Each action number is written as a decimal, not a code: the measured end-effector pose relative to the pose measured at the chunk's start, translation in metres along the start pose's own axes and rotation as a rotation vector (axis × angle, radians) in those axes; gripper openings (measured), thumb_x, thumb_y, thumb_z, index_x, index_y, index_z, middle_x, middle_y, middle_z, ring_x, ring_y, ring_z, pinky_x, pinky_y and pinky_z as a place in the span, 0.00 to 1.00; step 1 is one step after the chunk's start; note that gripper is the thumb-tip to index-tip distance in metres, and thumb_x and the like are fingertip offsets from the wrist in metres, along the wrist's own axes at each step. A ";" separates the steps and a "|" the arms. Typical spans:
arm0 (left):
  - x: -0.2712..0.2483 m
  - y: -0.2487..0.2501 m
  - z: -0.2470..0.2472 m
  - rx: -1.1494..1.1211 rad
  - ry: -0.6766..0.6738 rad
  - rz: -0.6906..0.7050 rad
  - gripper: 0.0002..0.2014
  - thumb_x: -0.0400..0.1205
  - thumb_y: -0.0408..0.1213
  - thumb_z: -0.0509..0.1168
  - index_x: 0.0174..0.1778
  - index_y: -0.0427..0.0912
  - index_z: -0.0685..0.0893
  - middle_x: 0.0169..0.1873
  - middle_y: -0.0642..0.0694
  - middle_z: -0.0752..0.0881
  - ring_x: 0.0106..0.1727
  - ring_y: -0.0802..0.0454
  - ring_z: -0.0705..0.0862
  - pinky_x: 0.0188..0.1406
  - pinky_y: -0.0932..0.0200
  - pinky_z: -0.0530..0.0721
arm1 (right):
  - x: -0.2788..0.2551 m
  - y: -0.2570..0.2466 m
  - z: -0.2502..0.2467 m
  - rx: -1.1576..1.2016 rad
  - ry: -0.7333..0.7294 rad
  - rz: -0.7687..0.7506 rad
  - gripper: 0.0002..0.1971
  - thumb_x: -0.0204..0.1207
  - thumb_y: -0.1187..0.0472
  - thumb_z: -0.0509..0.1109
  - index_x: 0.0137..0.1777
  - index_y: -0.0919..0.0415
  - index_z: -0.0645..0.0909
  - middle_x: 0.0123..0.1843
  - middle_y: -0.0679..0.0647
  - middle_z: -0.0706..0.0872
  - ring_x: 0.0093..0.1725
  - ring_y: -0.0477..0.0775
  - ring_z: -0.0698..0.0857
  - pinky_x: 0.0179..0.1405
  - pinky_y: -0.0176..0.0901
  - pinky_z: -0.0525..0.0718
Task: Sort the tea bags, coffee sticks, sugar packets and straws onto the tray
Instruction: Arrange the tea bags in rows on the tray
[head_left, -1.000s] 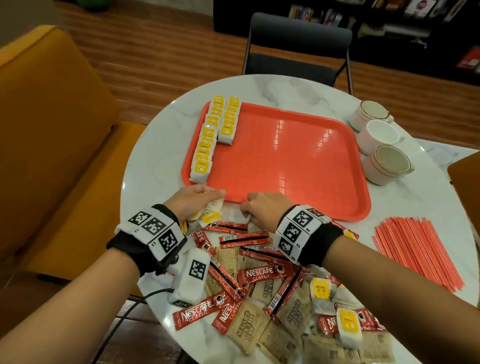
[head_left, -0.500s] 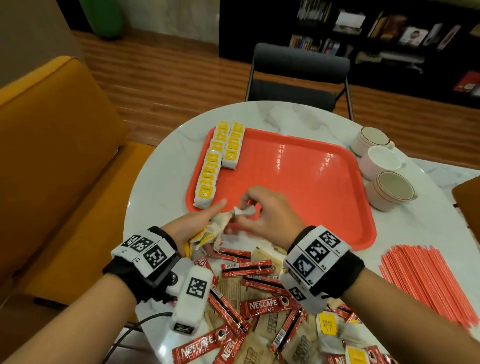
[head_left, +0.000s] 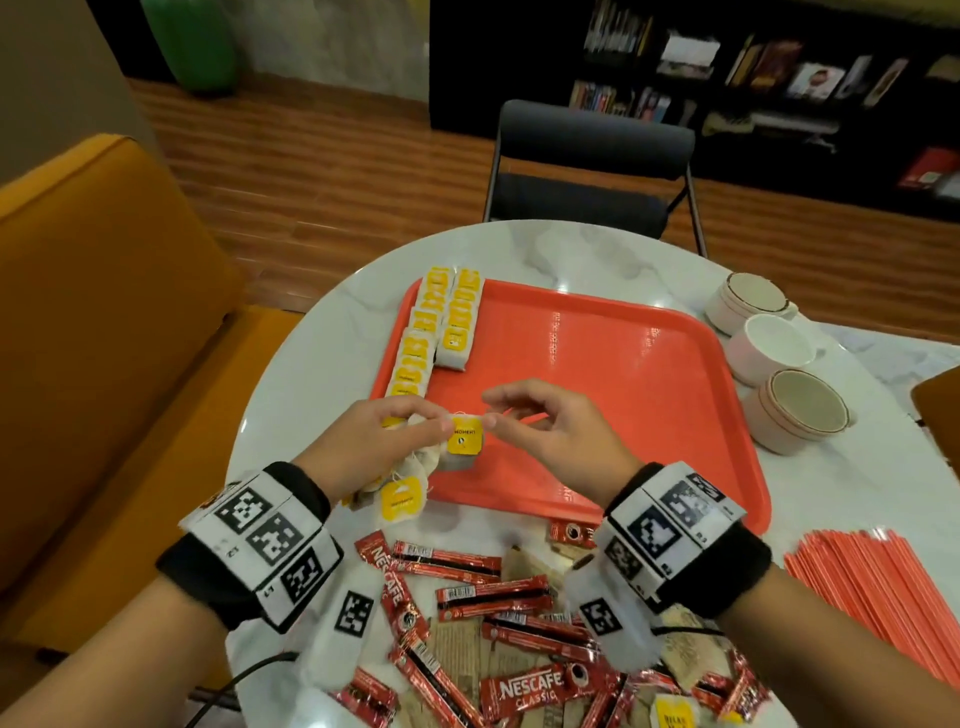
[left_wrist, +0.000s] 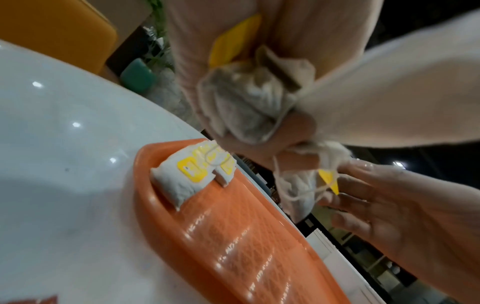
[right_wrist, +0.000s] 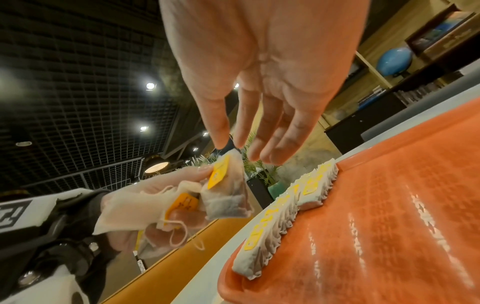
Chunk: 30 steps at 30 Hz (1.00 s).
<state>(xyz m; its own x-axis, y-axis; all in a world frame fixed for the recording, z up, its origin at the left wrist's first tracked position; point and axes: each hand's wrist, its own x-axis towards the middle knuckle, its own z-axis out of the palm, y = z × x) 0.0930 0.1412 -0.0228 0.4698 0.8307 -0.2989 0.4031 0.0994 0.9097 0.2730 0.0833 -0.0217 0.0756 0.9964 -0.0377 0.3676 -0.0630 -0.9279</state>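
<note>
Tea bags (head_left: 452, 322) are filling two rows on tray (head_left: 623, 395); left grip (head_left: 374, 441) is clutching more, right grip (head_left: 550, 441), fingers loosely straight, is touching one; coffee sticks (head_left: 488, 592), sugar packets (head_left: 457, 639), straws (head_left: 872, 587) are lying unsorted.

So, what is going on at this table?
A person is sorting. The left hand grips a bunch of tea bags over the near left corner of the tray. The right hand has its fingertips at the front bag; whether it pinches it is unclear. Two rows of bags lie along the tray's left edge. Coffee sticks and sugar packets lie heaped on the table, straws right of the tray.
</note>
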 end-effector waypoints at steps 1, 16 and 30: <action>0.002 0.001 -0.001 0.003 0.003 0.017 0.05 0.78 0.41 0.68 0.43 0.45 0.88 0.39 0.58 0.86 0.36 0.74 0.82 0.34 0.82 0.75 | 0.003 0.001 -0.001 -0.011 -0.028 0.008 0.07 0.72 0.64 0.73 0.49 0.57 0.83 0.41 0.42 0.83 0.37 0.31 0.79 0.41 0.21 0.75; 0.041 0.005 -0.036 0.206 0.074 -0.066 0.04 0.77 0.48 0.68 0.39 0.56 0.85 0.13 0.51 0.71 0.09 0.57 0.63 0.08 0.70 0.61 | 0.060 0.019 0.000 -0.036 -0.143 0.285 0.08 0.74 0.65 0.70 0.48 0.70 0.83 0.30 0.51 0.78 0.29 0.47 0.74 0.23 0.30 0.74; 0.069 0.000 -0.046 0.120 0.164 -0.105 0.04 0.78 0.45 0.68 0.40 0.51 0.85 0.24 0.55 0.81 0.14 0.62 0.75 0.11 0.71 0.70 | 0.128 0.044 0.017 -0.201 -0.009 0.321 0.13 0.71 0.63 0.75 0.30 0.51 0.76 0.30 0.47 0.78 0.27 0.44 0.75 0.30 0.37 0.76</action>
<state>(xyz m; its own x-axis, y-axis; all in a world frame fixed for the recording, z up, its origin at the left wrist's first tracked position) 0.0897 0.2240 -0.0301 0.2901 0.8981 -0.3306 0.5387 0.1323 0.8321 0.2824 0.2093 -0.0734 0.2085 0.9245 -0.3190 0.5014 -0.3811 -0.7767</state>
